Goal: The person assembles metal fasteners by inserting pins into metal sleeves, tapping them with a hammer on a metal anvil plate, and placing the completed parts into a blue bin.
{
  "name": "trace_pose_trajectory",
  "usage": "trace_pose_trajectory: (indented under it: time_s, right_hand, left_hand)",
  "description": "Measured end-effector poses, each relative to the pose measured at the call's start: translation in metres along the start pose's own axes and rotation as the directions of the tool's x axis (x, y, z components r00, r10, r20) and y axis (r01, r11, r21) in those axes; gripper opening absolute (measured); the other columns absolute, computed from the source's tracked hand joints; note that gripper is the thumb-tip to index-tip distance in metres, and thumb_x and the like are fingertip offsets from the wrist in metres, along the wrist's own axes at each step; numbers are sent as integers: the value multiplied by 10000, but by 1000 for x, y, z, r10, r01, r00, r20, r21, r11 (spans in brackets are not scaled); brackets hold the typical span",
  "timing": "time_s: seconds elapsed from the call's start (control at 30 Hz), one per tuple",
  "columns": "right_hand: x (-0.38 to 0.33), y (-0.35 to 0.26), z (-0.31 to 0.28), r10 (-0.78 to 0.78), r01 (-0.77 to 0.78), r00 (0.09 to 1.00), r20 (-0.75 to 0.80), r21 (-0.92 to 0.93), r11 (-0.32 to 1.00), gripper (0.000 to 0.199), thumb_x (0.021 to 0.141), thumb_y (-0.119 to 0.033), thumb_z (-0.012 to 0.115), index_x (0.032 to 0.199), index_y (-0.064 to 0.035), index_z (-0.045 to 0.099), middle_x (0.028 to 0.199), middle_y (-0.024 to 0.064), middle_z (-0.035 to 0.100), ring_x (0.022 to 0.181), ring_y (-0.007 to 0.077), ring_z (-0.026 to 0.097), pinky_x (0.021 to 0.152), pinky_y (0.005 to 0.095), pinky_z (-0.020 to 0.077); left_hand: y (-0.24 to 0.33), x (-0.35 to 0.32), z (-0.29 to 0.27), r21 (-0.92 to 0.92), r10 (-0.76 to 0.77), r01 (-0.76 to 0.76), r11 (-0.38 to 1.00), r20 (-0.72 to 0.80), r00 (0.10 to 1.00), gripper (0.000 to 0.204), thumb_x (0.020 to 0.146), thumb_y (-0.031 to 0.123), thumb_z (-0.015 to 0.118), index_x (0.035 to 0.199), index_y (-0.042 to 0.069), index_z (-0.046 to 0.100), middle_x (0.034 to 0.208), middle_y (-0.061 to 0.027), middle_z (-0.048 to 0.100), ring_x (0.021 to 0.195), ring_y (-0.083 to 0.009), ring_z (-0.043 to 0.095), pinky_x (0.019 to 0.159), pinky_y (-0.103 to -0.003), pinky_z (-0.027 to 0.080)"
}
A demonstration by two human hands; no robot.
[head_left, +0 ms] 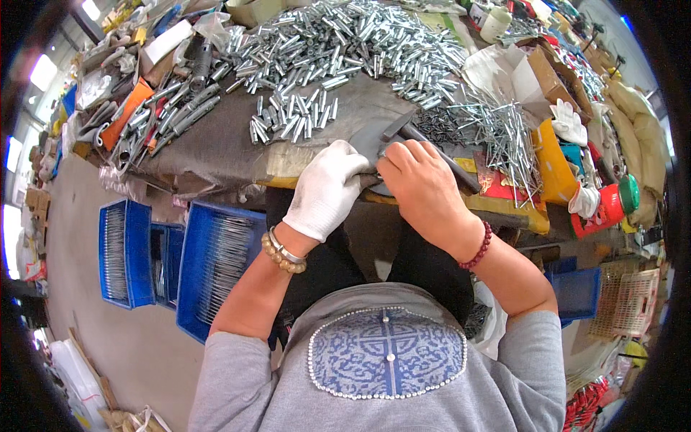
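Observation:
My left hand (pixel 327 189), in a white glove, is closed at the table's front edge. Its fingertips almost meet those of my bare right hand (pixel 426 189), whose fingers are curled together. Whatever either hand pinches is hidden by the fingers. A hammer (pixel 461 174) lies just beyond my right hand, its handle running behind the knuckles toward the right. Past my left hand sits a small group of short silver metal tubes (pixel 294 117), with a large heap of the same tubes (pixel 353 43) farther back. Thin metal rods (pixel 507 137) and small dark pieces (pixel 443 124) lie to the right.
Blue bins (pixel 188 270) filled with metal rods stand below the table at left. Hand tools (pixel 183 115) crowd the table's left side. At right are a yellow container (pixel 554 164), a red jar (pixel 601 209) with a green lid, a white glove (pixel 568 122) and a plastic basket (pixel 633 302).

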State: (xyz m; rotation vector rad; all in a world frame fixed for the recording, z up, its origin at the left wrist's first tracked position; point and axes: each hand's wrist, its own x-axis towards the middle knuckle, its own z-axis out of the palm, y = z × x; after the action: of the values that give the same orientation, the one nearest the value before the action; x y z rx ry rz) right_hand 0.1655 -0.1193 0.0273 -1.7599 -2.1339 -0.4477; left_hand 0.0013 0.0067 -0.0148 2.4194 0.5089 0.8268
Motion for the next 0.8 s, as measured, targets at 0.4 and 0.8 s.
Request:
trace_pose_trajectory:
  time_s: [0.4, 0.8]
  right_hand:
    - [-3, 8, -1, 88, -81, 996, -32, 182, 980, 210, 816, -6, 678, 1016, -65, 699, 1041, 100, 620, 1052, 324, 628, 950, 438, 505]
    - [-25, 24, -11, 405, -320, 907, -118, 433, 843, 267, 794, 83, 675, 1018, -48, 739, 1028, 133, 666, 1030, 380, 666, 914, 474, 534]
  left_hand:
    - [0, 1, -4, -19, -30, 31, 999, 49, 998, 159, 848, 88, 831, 981, 45, 756, 986, -116, 656, 965, -328, 672, 868, -407, 546]
    - [10, 3, -16, 97, 86, -84, 992, -16, 996, 187, 832, 151, 832, 1008, 93, 816, 1030, -90, 714, 1040, -313, 673, 937, -416, 544]
